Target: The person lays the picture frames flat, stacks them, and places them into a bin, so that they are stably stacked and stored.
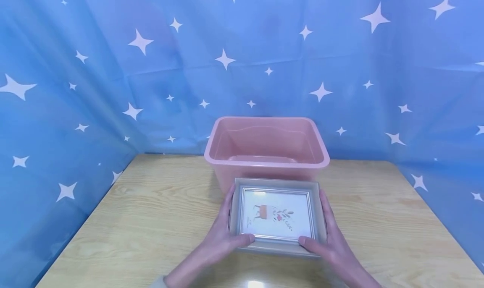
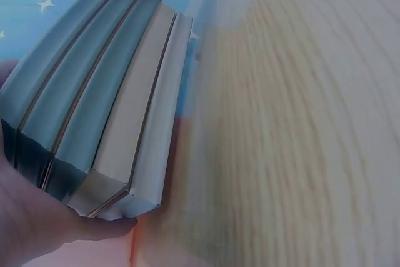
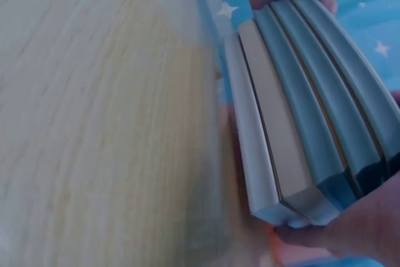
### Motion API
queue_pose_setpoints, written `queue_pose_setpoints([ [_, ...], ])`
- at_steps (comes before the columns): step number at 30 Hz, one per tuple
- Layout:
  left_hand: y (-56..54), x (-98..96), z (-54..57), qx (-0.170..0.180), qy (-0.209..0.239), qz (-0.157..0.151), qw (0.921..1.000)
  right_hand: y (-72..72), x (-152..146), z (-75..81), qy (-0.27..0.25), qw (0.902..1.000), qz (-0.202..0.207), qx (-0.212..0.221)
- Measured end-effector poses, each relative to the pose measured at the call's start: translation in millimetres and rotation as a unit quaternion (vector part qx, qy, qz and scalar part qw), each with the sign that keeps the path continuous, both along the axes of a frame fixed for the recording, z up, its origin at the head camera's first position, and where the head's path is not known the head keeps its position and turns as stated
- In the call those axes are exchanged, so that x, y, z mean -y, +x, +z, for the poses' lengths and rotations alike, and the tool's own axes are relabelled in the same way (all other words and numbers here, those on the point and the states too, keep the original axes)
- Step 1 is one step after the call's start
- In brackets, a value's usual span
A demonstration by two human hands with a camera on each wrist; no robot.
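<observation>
Between my two hands is a stack of several picture frames (image 1: 277,212), held above the table in front of the pink bin. The uppermost frame has a silver inner border and a print of a potted plant with reddish flowers, lying sideways. My left hand (image 1: 222,233) grips the left side of the stack, its thumb on the near edge. Gripping the right side, my right hand (image 1: 332,239) has its thumb on the near right corner. Seen edge-on in the left wrist view, the stacked frames (image 2: 94,85) are grey-blue, beige and white. The right wrist view shows the stacked frames (image 3: 306,98) pressed together.
A pink plastic bin (image 1: 266,165) stands at the table's back middle, its mouth upward, just beyond the stack. The light wood table (image 1: 151,221) reaches to both sides. Blue cloth with white stars (image 1: 264,36) hangs behind and at the sides.
</observation>
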State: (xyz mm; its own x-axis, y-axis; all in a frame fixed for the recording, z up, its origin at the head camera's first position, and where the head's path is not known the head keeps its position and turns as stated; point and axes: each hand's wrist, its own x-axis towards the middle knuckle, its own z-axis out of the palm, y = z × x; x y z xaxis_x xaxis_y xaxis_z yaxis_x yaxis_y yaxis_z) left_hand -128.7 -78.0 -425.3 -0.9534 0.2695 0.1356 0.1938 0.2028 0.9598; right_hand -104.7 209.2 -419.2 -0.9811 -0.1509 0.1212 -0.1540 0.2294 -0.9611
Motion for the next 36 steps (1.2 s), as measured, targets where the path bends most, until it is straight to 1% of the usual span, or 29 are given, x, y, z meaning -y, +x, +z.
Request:
queue_pose_setpoints([
  [3,2.4,0.3,6.8,0.002,0.023,0.001,0.9997,2.9,0,7.3,0.020,0.9998,-0.007,-0.008],
  [6,5.1,0.9,16.5,0.004,0.044,0.002,0.9990,5.1,1,15.2,0.029,0.9992,-0.005,-0.027],
  [9,6.9,3.8,26.4,0.001,0.048,0.008,0.9988,4.9,3,24.5,0.024,0.9986,0.004,-0.047],
  [13,8.6,6.8,39.1,-0.009,0.057,0.010,0.9983,4.0,6,40.7,0.011,0.9975,0.019,-0.067],
  [17,12.1,8.2,51.7,-0.016,0.080,0.004,0.9967,6.5,7,56.0,0.001,0.9977,0.021,-0.065],
  [20,16.0,8.7,60.7,-0.019,0.090,-0.001,0.9958,10.7,8,65.2,-0.004,0.9985,0.019,-0.052],
  [24,20.3,9.4,71.5,-0.029,0.101,-0.015,0.9944,13.5,6,76.4,0.008,0.9979,0.018,-0.062],
  [28,18.4,10.7,81.9,-0.060,0.106,-0.030,0.9921,9.9,5,85.4,0.024,0.9962,0.010,-0.084],
  [31,15.4,12.6,89.3,-0.080,0.100,-0.031,0.9913,6.3,6,89.7,0.026,0.9954,0.005,-0.092],
  [33,14.9,13.8,93.7,-0.080,0.096,-0.029,0.9917,5.5,6,92.1,0.024,0.9956,0.004,-0.090],
  [36,17.1,15.0,98.3,-0.067,0.100,-0.032,0.9923,6.6,7,95.2,0.016,0.9965,0.006,-0.081],
])
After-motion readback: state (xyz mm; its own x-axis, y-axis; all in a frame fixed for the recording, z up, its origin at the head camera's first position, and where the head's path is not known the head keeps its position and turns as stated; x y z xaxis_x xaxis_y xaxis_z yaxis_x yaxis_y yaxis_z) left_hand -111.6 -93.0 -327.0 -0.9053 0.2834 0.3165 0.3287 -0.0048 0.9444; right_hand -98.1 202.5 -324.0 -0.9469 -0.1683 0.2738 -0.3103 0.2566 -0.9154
